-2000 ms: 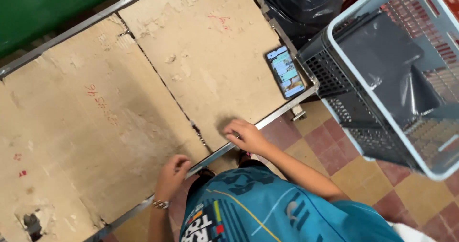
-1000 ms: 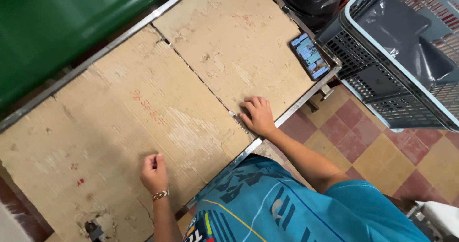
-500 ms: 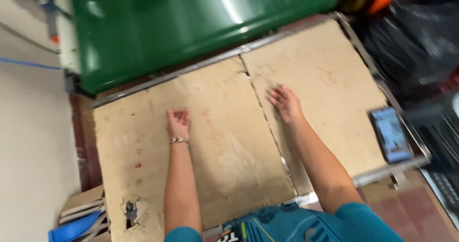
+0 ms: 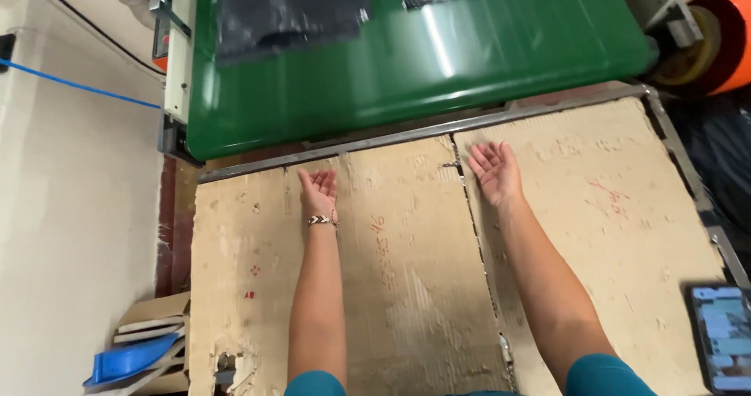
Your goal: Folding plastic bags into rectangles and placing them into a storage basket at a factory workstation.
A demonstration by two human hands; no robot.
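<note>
**Two open hands over a cardboard-covered table, facing a green conveyor belt**

Two worn cardboard sheets (image 4: pixel 391 286) cover the metal-framed table (image 4: pixel 688 169), meeting at a ragged seam (image 4: pixel 477 271) that runs from the near edge to the far one. The person's left hand (image 4: pixel 318 189), a beaded bracelet (image 4: pixel 321 220) at its wrist, lies palm up on the left-hand sheet with the fingers loosely curled and holding nothing. The right hand (image 4: pixel 495 171) lies just across the seam on the right-hand sheet, palm up, fingers spread, likewise empty. Both hands are close to the table's far edge, just short of the green conveyor belt (image 4: pixel 422 60), where two dark pieces (image 4: pixel 293 5) lie; blur hides what they are.

Judged from this pose, the hands are set to receive whatever comes off the belt. To do so well, the palms should stay low and level at the table's far edge, one on either side of the seam.

Farther out, an orange roll (image 4: pixel 720 40) stands at the belt's right end, a phone (image 4: pixel 724 337) with a lit screen lies at the table's near right corner, and a blue dustpan (image 4: pixel 129 358) rests by the wall.
</note>
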